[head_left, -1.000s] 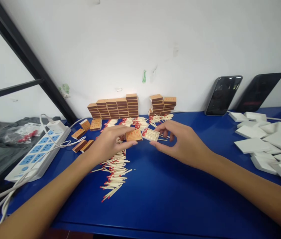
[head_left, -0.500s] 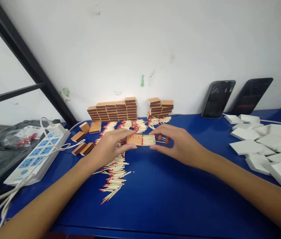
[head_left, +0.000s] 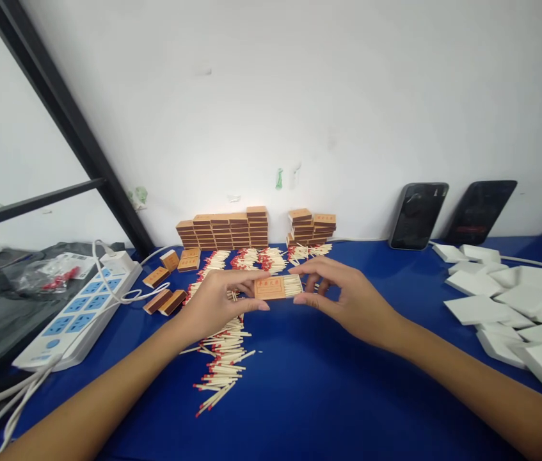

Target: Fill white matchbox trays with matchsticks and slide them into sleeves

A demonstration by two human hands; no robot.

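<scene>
Between my hands, above the blue table, is a matchbox sleeve (head_left: 269, 288) with orange print. Its tray of matches (head_left: 293, 284) sticks partly out of the right end. My left hand (head_left: 223, 298) pinches the sleeve's left end between thumb and fingers. On the right, my right hand (head_left: 335, 288) grips the outer end of the tray with thumb and fingertips. Loose red-tipped matches (head_left: 225, 365) lie in a long heap beside and below my left hand. More small match piles (head_left: 271, 259) lie just behind the box.
Stacked matchboxes (head_left: 223, 232) stand against the wall, with a smaller stack (head_left: 311, 227) to their right. Several loose matchboxes (head_left: 156, 277) lie near a white power strip (head_left: 79, 314) with cables. Two phones (head_left: 418, 216) lean on the wall. White trays (head_left: 479, 310) are heaped at right.
The tray has slid further into the sleeve, so fewer matches show. Both hands still hold the matchbox. The camera view has tilted slightly upward.
</scene>
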